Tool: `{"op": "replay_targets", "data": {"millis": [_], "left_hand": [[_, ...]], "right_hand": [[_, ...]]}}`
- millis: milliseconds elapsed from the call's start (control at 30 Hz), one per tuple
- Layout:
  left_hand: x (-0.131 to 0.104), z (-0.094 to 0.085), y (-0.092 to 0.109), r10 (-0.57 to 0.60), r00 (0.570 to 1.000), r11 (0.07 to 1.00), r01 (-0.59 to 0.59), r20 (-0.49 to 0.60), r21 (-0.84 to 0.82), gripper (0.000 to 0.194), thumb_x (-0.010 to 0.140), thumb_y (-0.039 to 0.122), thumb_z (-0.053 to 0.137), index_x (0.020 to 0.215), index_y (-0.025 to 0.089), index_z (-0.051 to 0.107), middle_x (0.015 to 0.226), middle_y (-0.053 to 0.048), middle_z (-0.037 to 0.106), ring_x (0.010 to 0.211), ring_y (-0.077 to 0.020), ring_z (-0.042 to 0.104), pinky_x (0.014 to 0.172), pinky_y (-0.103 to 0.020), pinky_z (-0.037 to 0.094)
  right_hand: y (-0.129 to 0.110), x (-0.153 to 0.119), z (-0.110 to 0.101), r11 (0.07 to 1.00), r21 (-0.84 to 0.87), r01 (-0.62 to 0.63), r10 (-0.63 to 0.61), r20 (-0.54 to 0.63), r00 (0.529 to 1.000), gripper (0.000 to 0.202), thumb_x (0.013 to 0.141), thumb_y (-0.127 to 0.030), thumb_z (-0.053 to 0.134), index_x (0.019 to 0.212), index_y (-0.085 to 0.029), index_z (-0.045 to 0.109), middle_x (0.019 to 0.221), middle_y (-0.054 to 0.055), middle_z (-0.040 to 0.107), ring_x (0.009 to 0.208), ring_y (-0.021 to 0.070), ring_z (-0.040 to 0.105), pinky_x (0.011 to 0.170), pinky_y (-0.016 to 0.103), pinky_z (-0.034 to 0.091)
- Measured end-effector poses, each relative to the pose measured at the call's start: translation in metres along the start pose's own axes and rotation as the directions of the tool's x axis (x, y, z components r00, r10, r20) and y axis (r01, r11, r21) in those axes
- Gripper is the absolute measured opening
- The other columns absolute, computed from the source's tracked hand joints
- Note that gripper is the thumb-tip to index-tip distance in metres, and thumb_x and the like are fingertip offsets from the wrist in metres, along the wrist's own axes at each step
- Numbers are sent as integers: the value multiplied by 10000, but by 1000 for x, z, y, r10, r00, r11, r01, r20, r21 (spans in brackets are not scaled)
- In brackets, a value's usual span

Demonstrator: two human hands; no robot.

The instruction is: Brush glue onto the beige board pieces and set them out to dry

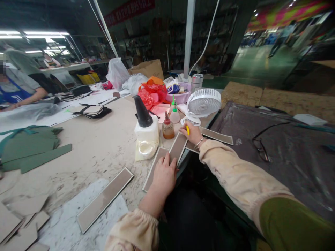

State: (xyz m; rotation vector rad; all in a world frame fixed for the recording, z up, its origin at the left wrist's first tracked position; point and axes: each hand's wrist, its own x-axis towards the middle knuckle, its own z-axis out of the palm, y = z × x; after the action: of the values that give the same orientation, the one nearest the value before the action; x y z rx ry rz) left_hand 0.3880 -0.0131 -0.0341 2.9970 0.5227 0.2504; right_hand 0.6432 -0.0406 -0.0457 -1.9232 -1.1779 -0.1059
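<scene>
My left hand (164,172) lies with its fingers spread on a brown strip with pale edges (179,146). That strip overlaps a second brown strip (151,176) near the table's edge. At the far end of the upper strip, my right hand (192,132) is closed around a small yellow tool (187,130); its tip is hidden, so I cannot tell its kind. Another pale-edged strip (217,135) extends beyond my right wrist, partly behind the sleeve. A separate strip (106,199) rests by itself on a whitish stained patch to the left.
Close ahead stand a white container with a black cone (147,129), a red-topped bottle of amber liquid (168,129), green-tipped bottles (175,115) and a white fan (204,103). Green pieces (34,150) and beige pieces (23,223) lie left. Eyeglasses (261,148) rest right. A co-worker (19,85) sits far left.
</scene>
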Motion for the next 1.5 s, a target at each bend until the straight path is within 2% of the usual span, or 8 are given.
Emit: {"op": "replay_targets", "data": {"millis": [200, 433, 700, 1000, 1133, 1300, 1433, 1500], "left_hand": [[5, 0, 7, -76, 997, 997, 77, -22, 25, 341, 883, 354, 518, 1161, 171, 590, 1369, -164, 482, 1083, -301, 518, 921, -453, 410], [12, 0, 15, -118, 991, 991, 122, -61, 60, 311, 884, 386, 509, 1087, 175, 616, 1294, -136, 525, 1043, -301, 520, 943, -492, 370], [20, 2, 18, -94, 994, 995, 96, -61, 20, 281, 885, 364, 515, 1059, 174, 627, 1125, -126, 607, 1050, -307, 533, 1056, -602, 230], [4, -7, 14, -45, 996, 998, 41, -82, -45, 393, 892, 413, 503, 1228, 218, 567, 1414, -116, 477, 1320, -356, 366, 1092, -658, 148], [-37, -31, -16, -115, 988, 993, 112, -100, -35, 392, 900, 400, 494, 1259, 254, 548, 1429, -79, 476, 1342, -327, 363, 1108, -630, 168], [-114, -59, -84, -380, 923, 923, 383, -68, 40, 439, 901, 402, 484, 1299, 220, 523, 1412, -98, 495, 1318, -319, 410, 1081, -573, 293], [-164, -68, -130, -560, 826, 827, 552, 64, 107, 525, 864, 394, 532, 1323, 142, 495, 1401, -167, 489, 1315, -319, 418, 1058, -501, 360], [-178, -67, -144, -575, 808, 818, 568, 125, 92, 539, 843, 384, 557, 1311, 121, 503, 1384, -179, 500, 1290, -303, 449, 1060, -455, 372]], "right_hand": [[2, -38, -35, 996, -84, 11, -10, 9, 1000, 303, 794, -452, 629, 936, -221, 495, 920, 74, 671, 769, 222, 631, 703, 335, 454], [6, -90, -55, 891, -409, 198, -79, 290, 954, 424, 702, -423, 713, 997, -216, 491, 956, 100, 661, 863, 279, 619, 791, 411, 458], [13, -89, -60, 864, -440, 245, -100, 327, 940, 469, 620, -278, 772, 995, -209, 498, 1044, 112, 661, 952, 294, 602, 839, 411, 451], [23, -98, -72, 865, -466, 186, -73, 249, 966, 395, 688, -362, 723, 977, -232, 488, 1238, 139, 603, 1138, 355, 554, 963, 602, 360], [3, -113, -77, 889, -406, 211, -202, 66, 977, 305, 757, -361, 673, 949, -234, 473, 1226, 124, 621, 1136, 319, 568, 988, 552, 386], [-48, -151, -77, 929, -275, 246, -296, -158, 942, 277, 763, -327, 699, 941, -278, 492, 1150, 80, 669, 997, 289, 648, 826, 439, 507], [-91, -165, -66, 940, -159, 303, -320, -90, 943, 259, 762, -338, 708, 927, -332, 508, 1128, 28, 687, 925, 279, 679, 746, 423, 533], [-115, -165, -58, 935, -94, 342, -347, -50, 937, 251, 778, -348, 694, 945, -327, 508, 1145, 35, 679, 948, 277, 678, 754, 425, 545]]}}
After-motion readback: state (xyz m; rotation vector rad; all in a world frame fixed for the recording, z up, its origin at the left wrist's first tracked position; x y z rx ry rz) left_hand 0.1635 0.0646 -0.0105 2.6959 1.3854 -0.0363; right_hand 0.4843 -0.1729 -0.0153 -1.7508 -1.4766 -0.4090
